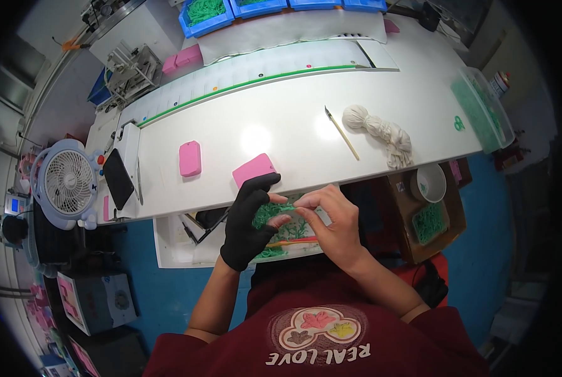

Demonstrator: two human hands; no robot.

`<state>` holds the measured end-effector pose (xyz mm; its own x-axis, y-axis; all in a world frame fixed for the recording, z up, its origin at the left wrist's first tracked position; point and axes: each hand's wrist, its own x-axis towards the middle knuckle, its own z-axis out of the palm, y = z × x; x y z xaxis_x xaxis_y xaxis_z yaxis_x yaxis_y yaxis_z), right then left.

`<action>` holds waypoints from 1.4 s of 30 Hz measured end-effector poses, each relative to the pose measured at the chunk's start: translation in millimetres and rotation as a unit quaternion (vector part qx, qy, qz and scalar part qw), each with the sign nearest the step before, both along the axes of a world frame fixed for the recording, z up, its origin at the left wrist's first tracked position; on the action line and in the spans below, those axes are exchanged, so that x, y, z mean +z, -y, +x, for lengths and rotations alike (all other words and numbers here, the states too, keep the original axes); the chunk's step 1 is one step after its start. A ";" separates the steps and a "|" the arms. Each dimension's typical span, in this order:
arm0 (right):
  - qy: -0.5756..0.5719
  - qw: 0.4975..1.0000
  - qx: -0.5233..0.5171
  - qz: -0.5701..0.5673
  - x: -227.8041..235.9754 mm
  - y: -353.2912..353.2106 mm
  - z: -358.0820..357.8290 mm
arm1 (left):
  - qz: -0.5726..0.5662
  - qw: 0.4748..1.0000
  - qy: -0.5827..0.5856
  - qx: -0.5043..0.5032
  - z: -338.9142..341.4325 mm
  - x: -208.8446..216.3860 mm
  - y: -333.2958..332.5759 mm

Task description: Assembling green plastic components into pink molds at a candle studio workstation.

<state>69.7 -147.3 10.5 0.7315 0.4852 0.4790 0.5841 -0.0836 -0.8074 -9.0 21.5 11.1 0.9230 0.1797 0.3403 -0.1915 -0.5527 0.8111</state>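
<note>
My left hand [248,229], in a black glove with bare fingertips, curls round a small, thin green piece [285,207] above an open drawer. Its thumb sits below the other fingers. From the other side my right hand [334,223], bare, pinches the end of the same piece between thumb and forefinger. The piece's exact shape is hard to make out against similar green bits in the drawer [168,254]. A red and yellow stick-like tool [288,242] lies across the drawer under my hands.
Two pink blocks [190,158] lie on the white table, with a pointed brush-like tool [342,133] and a bundled cloth [379,133] farther right. A fan [70,179] and dark tablet [118,179] stand left. Blue bins [259,9] line the back; a cardboard box [406,220] sits right.
</note>
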 end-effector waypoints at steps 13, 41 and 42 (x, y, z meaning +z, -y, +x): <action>-0.198 0.979 0.044 0.028 -9.9 3.2 -3.0 | -0.016 1.000 -0.003 0.017 -1.7 -1.7 2.1; -0.238 0.969 0.065 0.007 -18.5 7.8 -5.9 | -0.031 0.999 -0.017 -0.018 -7.6 -9.7 2.6; -0.224 0.973 0.061 0.001 -17.4 7.7 -6.2 | -0.031 0.999 -0.017 -0.017 -8.1 -9.6 2.7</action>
<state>63.4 -155.0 -6.9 0.8047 0.5801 0.1258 0.1781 -0.0338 -0.9834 -17.0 18.7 1.5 0.9400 0.1674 0.2974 -0.1806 -0.4956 0.8496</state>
